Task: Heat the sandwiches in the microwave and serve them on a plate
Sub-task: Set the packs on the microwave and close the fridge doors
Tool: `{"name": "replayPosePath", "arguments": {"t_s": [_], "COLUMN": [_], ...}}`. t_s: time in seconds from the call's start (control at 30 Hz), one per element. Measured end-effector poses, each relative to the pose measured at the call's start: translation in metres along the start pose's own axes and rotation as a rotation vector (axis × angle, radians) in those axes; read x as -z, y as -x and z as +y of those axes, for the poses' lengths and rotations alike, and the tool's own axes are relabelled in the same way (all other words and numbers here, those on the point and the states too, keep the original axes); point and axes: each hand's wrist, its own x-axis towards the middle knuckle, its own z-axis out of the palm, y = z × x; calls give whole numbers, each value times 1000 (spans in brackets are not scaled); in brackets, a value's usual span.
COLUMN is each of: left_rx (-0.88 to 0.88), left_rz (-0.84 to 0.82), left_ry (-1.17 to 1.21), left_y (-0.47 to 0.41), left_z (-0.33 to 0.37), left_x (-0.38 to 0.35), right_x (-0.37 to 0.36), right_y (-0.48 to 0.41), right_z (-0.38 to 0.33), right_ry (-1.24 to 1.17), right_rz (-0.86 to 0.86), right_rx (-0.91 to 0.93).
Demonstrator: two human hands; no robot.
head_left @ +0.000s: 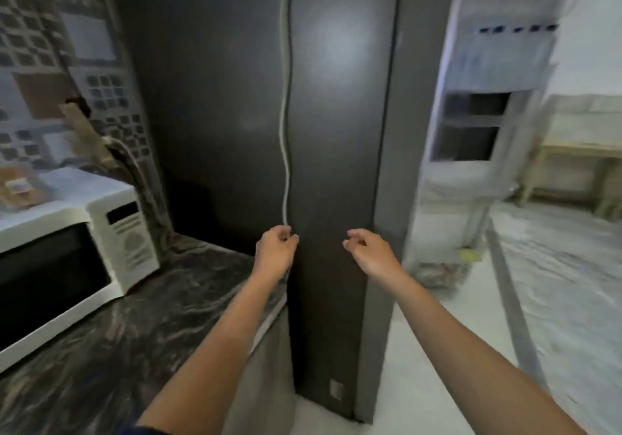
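A tall dark fridge (pixel 336 131) fills the middle of the view, its door closed. My left hand (pixel 276 249) is at the door's left edge, just below a pale strip (pixel 286 131) that runs up that edge, and its fingers curl round the edge. My right hand (pixel 367 249) hovers in front of the door panel with loosely curled fingers and holds nothing. The white microwave (pixel 101 256) stands on the counter to the left with its door closed. No sandwich or plate is in view.
A dark marbled counter (pixel 161 317) runs from the microwave to the fridge's side. A brownish packet (pixel 16 189) lies on top of the microwave. To the right are a pale floor (pixel 555 283), a white cabinet (pixel 478 131) and a bench.
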Motion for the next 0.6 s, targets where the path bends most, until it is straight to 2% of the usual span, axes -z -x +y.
{"name": "replayPosePath", "arguments": {"t_s": [0.17, 0.3, 0.6], "left_rx": [-128, -183, -335], "left_rz": [-234, -379, -522], "left_ry": [17, 62, 129], "left_y": [22, 33, 36], "left_z": [66, 119, 242], "left_x": [-141, -252, -469], "right_x": [132, 232, 441], "right_y": [23, 32, 18], "right_z": [66, 119, 216], "right_ry": [-7, -28, 37], "right_rz": [262, 371, 570], "right_rx": [-121, -181, -243]}}
